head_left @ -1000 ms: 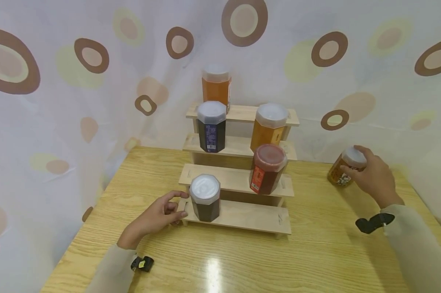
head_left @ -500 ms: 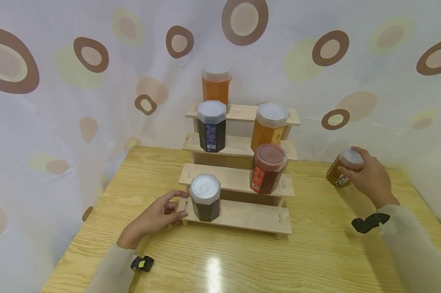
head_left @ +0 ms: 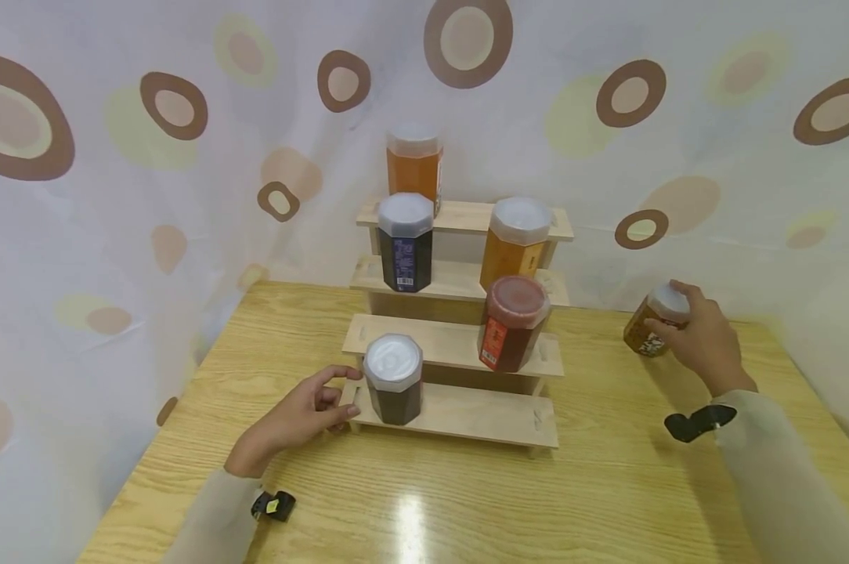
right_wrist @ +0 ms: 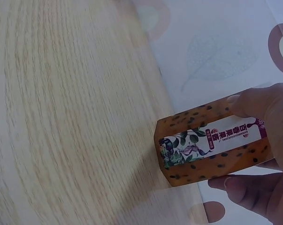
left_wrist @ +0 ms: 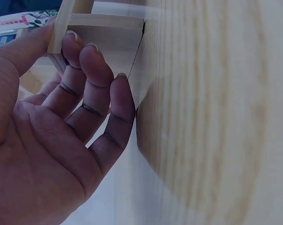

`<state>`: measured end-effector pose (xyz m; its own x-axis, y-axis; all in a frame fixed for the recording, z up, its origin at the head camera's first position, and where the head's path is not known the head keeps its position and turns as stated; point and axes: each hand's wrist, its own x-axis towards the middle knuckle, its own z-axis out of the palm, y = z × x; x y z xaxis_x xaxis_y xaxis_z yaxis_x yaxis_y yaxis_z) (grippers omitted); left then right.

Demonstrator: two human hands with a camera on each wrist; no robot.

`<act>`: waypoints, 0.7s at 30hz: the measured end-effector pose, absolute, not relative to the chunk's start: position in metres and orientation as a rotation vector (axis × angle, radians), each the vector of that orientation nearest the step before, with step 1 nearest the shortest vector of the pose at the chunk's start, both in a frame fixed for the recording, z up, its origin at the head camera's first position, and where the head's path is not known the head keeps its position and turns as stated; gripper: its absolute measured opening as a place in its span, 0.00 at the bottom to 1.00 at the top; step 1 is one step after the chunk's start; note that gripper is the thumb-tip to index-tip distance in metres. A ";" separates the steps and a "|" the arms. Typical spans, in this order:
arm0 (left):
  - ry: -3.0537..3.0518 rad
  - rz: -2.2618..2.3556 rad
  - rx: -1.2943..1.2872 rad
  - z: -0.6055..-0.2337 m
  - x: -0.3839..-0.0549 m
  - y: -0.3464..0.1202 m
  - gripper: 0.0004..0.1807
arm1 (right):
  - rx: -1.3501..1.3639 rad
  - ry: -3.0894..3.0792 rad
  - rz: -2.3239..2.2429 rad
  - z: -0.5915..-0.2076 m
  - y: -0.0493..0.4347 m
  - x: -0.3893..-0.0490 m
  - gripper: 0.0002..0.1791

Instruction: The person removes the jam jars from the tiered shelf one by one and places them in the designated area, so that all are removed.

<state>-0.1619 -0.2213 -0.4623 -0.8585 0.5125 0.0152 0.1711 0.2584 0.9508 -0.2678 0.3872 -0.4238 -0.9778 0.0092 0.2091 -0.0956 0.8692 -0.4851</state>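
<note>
My right hand [head_left: 706, 345] grips a clear-lidded jar [right_wrist: 202, 145] near its lid, thumb on one side and fingers on the other. Amber contents with dark seeds show around its fruit-printed label. In the head view this jar is right of a four-step wooden display rack [head_left: 467, 411], close over the table. At the rack's lower left end, my left hand [head_left: 301, 411] holds the bottom shelf. In the left wrist view the thumb [left_wrist: 33, 44] lies over the plank's edge, with curled fingers below it. A dark jar with a white lid [head_left: 394, 380] stands beside that hand.
On the rack also stand an orange jar [head_left: 415, 168] on the top step, a purple-labelled dark jar [head_left: 406, 243], a yellow-amber jar [head_left: 512, 243] and a red-lidded jar [head_left: 512, 325]. A patterned cloth [head_left: 241, 78] hangs behind the wooden table [head_left: 481, 509].
My right hand has moved slightly left with the seeded jar still in its grip. The left hand, the rack and its jars have stayed in place.
</note>
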 end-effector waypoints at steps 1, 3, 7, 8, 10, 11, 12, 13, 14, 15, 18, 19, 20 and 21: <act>2.235 1.633 0.634 -0.463 -0.162 -0.221 0.26 | 0.067 -2.839 0.749 -0.424 0.387 -0.268 0.46; 2.231 1.634 0.644 -0.463 -0.162 -0.221 0.26 | 0.066 -2.844 0.751 -0.424 0.388 -0.268 0.46; 2.227 1.645 0.624 -0.463 -0.162 -0.221 0.26 | 0.096 -2.842 0.786 -0.422 0.388 -0.269 0.46; 2.230 1.647 0.622 -0.463 -0.163 -0.221 0.26 | 0.106 -2.843 0.796 -0.421 0.387 -0.270 0.46; 2.227 1.651 0.622 -0.464 -0.163 -0.221 0.26 | 0.121 -2.853 0.801 -0.418 0.387 -0.271 0.45; 2.225 1.652 0.620 -0.464 -0.163 -0.221 0.26 | 0.127 -2.861 0.799 -0.417 0.386 -0.271 0.45; 2.223 1.653 0.617 -0.464 -0.163 -0.221 0.26 | 0.128 -2.873 0.795 -0.415 0.386 -0.271 0.44; 2.225 1.650 0.617 -0.464 -0.163 -0.221 0.26 | 0.131 -2.883 0.787 -0.412 0.385 -0.270 0.44; 2.226 1.647 0.616 -0.464 -0.163 -0.221 0.26 | 0.131 -2.895 0.773 -0.410 0.385 -0.270 0.43; 2.222 1.648 0.613 -0.464 -0.163 -0.221 0.26 | 0.127 -2.904 0.761 -0.408 0.385 -0.269 0.42; 2.219 1.649 0.606 -0.463 -0.162 -0.221 0.26 | 0.120 -2.910 0.754 -0.399 0.382 -0.267 0.41; 2.219 1.649 0.607 -0.463 -0.162 -0.221 0.26 | 0.116 -2.907 0.752 -0.396 0.381 -0.266 0.41; 2.218 1.649 0.608 -0.463 -0.162 -0.221 0.25 | 0.108 -2.902 0.750 -0.394 0.380 -0.265 0.40; 2.216 1.650 0.608 -0.463 -0.162 -0.222 0.25 | 0.100 -2.894 0.752 -0.391 0.379 -0.264 0.40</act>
<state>-0.1619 -0.2216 -0.4628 -0.8615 0.5078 0.0039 0.1492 0.2458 0.9578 -0.2637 0.3793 -0.3912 -0.9865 -0.0270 0.1613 -0.1021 0.8722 -0.4783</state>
